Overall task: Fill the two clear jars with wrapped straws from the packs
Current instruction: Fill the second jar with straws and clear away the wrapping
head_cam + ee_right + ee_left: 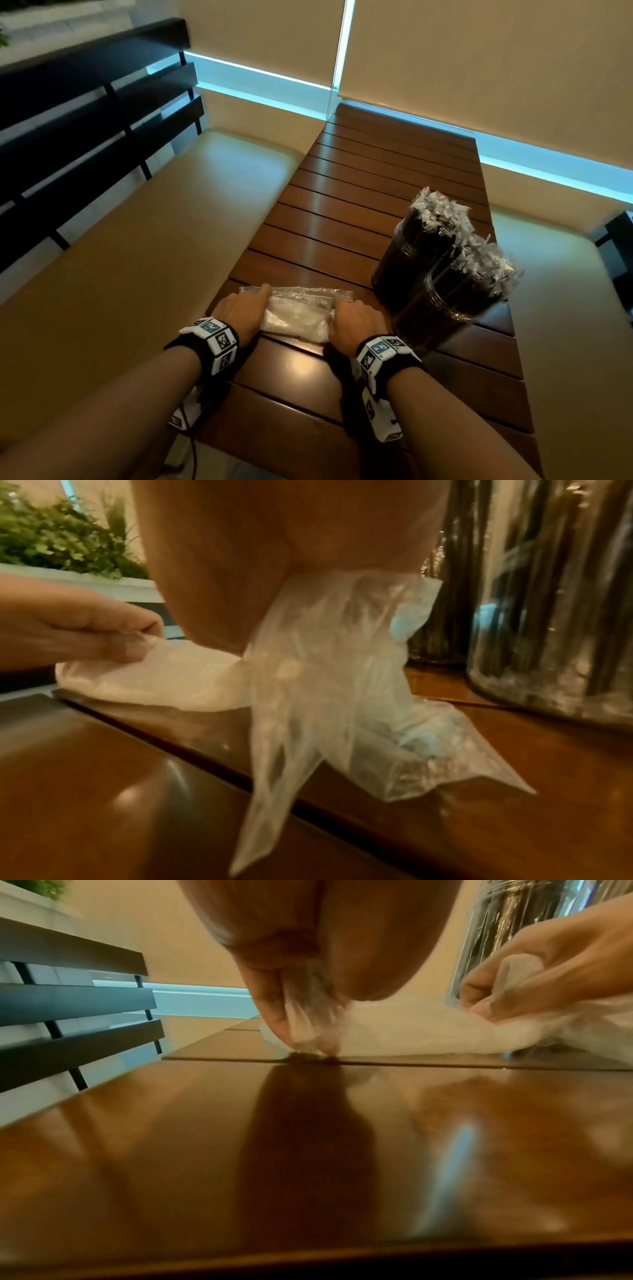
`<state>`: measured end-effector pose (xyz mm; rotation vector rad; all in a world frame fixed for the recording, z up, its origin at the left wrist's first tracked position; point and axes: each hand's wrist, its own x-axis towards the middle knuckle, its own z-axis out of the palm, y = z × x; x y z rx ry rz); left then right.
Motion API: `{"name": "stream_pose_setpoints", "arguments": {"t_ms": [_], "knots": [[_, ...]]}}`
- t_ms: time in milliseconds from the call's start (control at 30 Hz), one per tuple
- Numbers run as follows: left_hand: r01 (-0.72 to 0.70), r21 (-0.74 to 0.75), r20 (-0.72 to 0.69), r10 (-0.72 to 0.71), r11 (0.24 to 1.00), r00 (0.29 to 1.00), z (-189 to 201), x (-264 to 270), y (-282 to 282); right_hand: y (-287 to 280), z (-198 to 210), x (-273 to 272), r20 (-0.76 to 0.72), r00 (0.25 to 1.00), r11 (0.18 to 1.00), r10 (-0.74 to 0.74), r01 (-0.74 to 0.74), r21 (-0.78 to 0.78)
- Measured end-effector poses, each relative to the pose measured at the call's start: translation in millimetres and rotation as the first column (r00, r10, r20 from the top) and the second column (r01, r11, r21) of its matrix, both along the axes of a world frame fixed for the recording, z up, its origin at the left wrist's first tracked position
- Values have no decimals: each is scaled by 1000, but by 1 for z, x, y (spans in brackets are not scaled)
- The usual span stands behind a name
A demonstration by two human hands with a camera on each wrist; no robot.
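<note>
Two clear jars [407,260] [445,305] stand at the right of the slatted wooden table [342,212], both packed with dark straws in crinkly clear wrappers [442,212]. Empty clear plastic packs [294,315] lie crumpled on the table's near end. My left hand [239,308] pinches the plastic [308,1026] at its left end against the table. My right hand [356,322] grips the right end, and a limp bag [325,669] hangs from its fingers. The jars [555,615] rise just to the right of that hand.
Beige cushioned benches [154,240] flank the table on both sides, with a dark slatted backrest [85,120] at left. Beige blinds [479,61] hang behind. A green plant [58,542] sits on a white ledge at left.
</note>
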<state>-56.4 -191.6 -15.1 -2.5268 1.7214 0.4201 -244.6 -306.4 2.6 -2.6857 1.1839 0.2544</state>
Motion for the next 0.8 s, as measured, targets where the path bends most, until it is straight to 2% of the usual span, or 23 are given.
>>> {"name": "stream_pose_setpoints", "arguments": {"t_ms": [133,200,267,333,367,433,533,667,700,733,767,800], "knots": [[-43,-76,151,54,996,987,-6,-4,-7,-3,-12,7,6,1000,999,21,-21,-24],[97,-115,257,-65,989,964,-8,-5,-10,-3,-15,8,14,999,998,36,-35,-52],[325,-147,346,-259,934,902,-12,-6,-9,-1,-16,8,14,998,994,63,-61,-89],[474,-130,312,-417,871,853,-13,-8,-2,-1,-18,7,6,998,994,65,-64,-83],[469,-123,243,-432,875,869,-13,-10,2,-3,-18,6,10,999,996,46,-45,-75],[399,-99,173,-379,911,909,-17,-10,11,-9,-18,4,20,1000,998,7,-5,-60],[360,-30,236,-343,933,909,-21,-10,9,-10,-16,1,41,999,1000,-8,8,-13],[155,-35,243,-142,987,959,-13,-18,-7,-1,-6,0,201,979,998,-47,36,57],[72,-70,192,-58,995,980,-7,-21,-12,1,-3,0,240,969,997,-58,44,63],[-55,-128,47,61,990,997,-2,-22,-17,2,0,-1,276,959,997,-70,55,63],[-215,-178,-174,185,960,967,5,-23,-24,3,3,-3,308,947,996,-87,72,59],[-366,-163,-410,274,917,870,14,-25,-31,3,5,-4,338,935,994,-109,97,55]]}}
